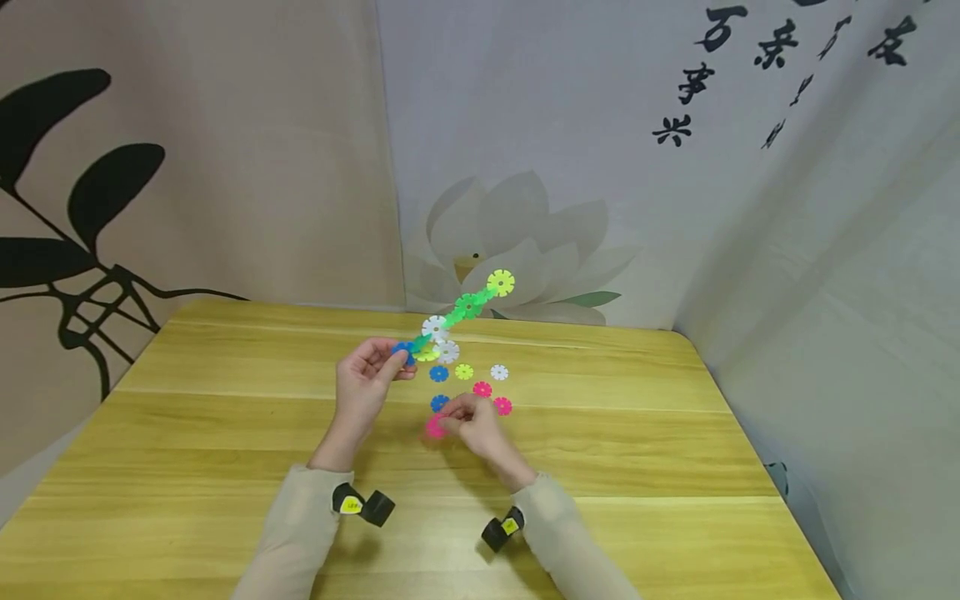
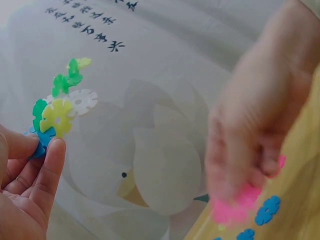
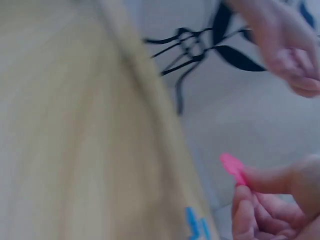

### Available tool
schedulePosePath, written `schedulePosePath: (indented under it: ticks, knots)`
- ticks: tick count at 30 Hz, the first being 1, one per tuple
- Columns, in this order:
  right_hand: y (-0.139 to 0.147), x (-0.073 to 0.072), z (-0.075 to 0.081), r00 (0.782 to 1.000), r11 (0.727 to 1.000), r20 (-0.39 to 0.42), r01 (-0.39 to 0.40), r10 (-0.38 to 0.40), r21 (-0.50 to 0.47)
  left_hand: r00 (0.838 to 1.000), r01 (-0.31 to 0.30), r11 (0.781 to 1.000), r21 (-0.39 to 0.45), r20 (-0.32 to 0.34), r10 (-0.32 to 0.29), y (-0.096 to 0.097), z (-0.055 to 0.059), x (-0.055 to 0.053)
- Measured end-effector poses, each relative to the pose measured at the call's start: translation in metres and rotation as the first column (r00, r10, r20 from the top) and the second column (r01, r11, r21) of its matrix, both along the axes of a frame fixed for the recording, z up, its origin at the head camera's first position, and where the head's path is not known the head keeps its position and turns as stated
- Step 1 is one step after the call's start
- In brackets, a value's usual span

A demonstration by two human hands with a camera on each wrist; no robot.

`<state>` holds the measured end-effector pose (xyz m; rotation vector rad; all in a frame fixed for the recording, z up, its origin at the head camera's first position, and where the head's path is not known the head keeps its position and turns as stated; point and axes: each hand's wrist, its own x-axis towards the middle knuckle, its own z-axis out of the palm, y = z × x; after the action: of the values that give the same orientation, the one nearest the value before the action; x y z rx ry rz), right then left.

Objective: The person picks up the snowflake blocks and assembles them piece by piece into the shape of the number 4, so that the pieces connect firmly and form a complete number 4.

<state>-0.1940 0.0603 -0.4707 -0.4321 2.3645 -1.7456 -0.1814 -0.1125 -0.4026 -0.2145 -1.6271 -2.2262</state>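
Note:
My left hand [image 1: 363, 379] pinches a blue snowflake disc [image 1: 403, 352] between thumb and fingers, at the lower end of a chain of interlocked notched discs. From there the chain slants up to the right through white discs [image 1: 435, 327] and green discs [image 1: 468, 306] to a yellow-green disc [image 1: 501, 282] at the tip. In the left wrist view a yellow disc [image 2: 57, 118] sits just above the blue one. Lower and to the right, my right hand [image 1: 476, 425] pinches a single pink snowflake disc [image 1: 436, 427], blurred in the head view; the right wrist view shows it edge-on between thumb and forefinger.
Loose discs lie on the wooden table [image 1: 225, 467] beyond my right hand: blue discs [image 1: 438, 373], a yellow-green disc [image 1: 464, 372], a white disc [image 1: 499, 372] and pink discs [image 1: 502, 406]. A printed curtain [image 1: 525, 100] hangs behind the table.

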Motion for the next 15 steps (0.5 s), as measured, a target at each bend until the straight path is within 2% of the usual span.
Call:
schedulePosePath:
  ticks: [4,8,13,15]
  knots:
    - [0.011,-0.002,0.020,0.987,0.978,0.098,0.142,-0.129,-0.150,1.000,-0.001,1.000,0.000,0.007,0.001,0.001,0.000,0.000]
    - [0.019,-0.003,0.042,0.961,0.927,0.187,0.251,-0.204,-0.278,1.000,0.001,1.000,0.008,0.020,-0.001,0.002,0.000,0.001]
    - [0.024,-0.004,0.063,0.937,0.845,0.285,0.313,-0.201,-0.434,0.999,0.002,1.000,0.002,0.034,-0.002,0.002,0.000,0.001]
    - [0.025,-0.005,0.068,0.935,0.827,0.300,0.315,-0.188,-0.466,0.999,0.002,1.000,-0.002,0.035,-0.002,0.003,0.000,0.001]
